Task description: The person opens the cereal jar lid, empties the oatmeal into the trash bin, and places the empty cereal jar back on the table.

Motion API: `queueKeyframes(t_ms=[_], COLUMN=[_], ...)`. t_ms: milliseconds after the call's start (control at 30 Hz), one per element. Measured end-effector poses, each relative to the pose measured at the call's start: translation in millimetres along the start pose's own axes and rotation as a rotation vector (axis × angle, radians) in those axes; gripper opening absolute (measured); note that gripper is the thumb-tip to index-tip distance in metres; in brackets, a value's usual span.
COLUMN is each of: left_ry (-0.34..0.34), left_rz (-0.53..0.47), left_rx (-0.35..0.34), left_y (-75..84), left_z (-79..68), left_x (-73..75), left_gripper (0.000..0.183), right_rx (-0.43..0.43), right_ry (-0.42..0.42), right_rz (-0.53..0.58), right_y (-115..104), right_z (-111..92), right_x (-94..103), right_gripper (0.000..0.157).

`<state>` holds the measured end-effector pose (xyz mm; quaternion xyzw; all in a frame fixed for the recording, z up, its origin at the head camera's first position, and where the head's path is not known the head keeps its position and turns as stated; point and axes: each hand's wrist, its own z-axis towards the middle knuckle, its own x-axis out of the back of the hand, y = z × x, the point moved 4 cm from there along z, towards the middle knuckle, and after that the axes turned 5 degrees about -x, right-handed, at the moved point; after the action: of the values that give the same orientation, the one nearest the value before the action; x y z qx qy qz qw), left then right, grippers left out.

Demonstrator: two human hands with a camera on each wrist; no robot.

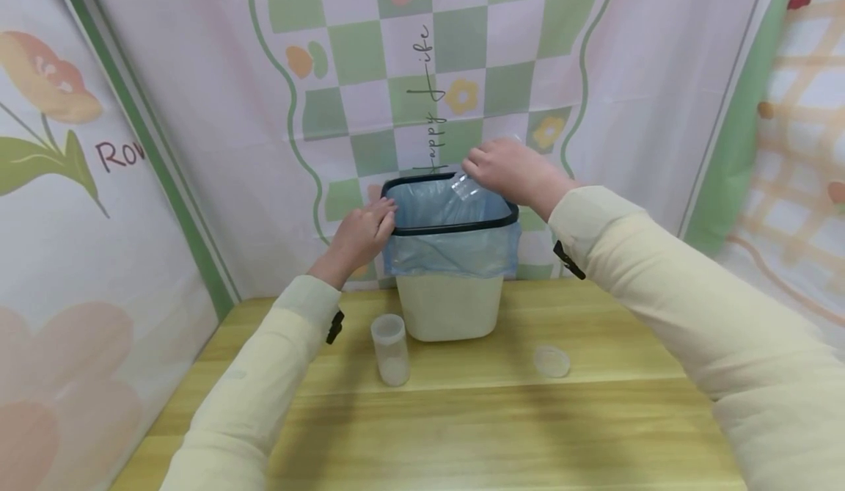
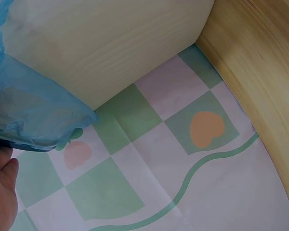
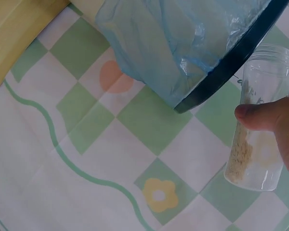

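A cream trash bin (image 1: 450, 309) with a black rim stands on the table, lined with a blue plastic bag (image 1: 455, 254). My left hand (image 1: 361, 234) holds the rim at its left corner; in the left wrist view only some fingers (image 2: 2, 166) show, at the rim's edge. With my right hand (image 1: 511, 172) I grip a clear plastic jar (image 3: 253, 166), tipped so its threaded mouth points down into the bin. Brownish crumbly bits (image 3: 240, 156) lie along the jar's inner wall. Part of the jar is hidden behind my fingers in the head view.
An uncapped translucent container (image 1: 390, 351) stands in front of the bin, to the left. A round clear lid (image 1: 551, 361) lies flat on the wooden table (image 1: 462, 432) to the right. A patterned curtain (image 1: 350, 51) hangs right behind the bin.
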<state>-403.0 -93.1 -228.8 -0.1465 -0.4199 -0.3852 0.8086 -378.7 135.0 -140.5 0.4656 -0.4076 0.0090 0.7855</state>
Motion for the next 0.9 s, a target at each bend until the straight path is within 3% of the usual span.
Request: queueKeyframes(t_ms=[500,900], left_ry=[-0.01,-0.021], left_rz=[-0.012,-0.016], left_rx=[0.019,0.022], left_y=[-1.6,0.0], left_z=[-1.0,0.4], left_x=[-1.7,-1.0], left_gripper=[0.044,0.044], right_rx=[0.052,0.065], right_ry=[-0.023,0.03], right_rz=[-0.062,-0.123], right_y=[-9.1,-11.9], right_z=[3.3,2.4], right_x=[-2.3,-8.0], right_gripper=[0.048,0.034])
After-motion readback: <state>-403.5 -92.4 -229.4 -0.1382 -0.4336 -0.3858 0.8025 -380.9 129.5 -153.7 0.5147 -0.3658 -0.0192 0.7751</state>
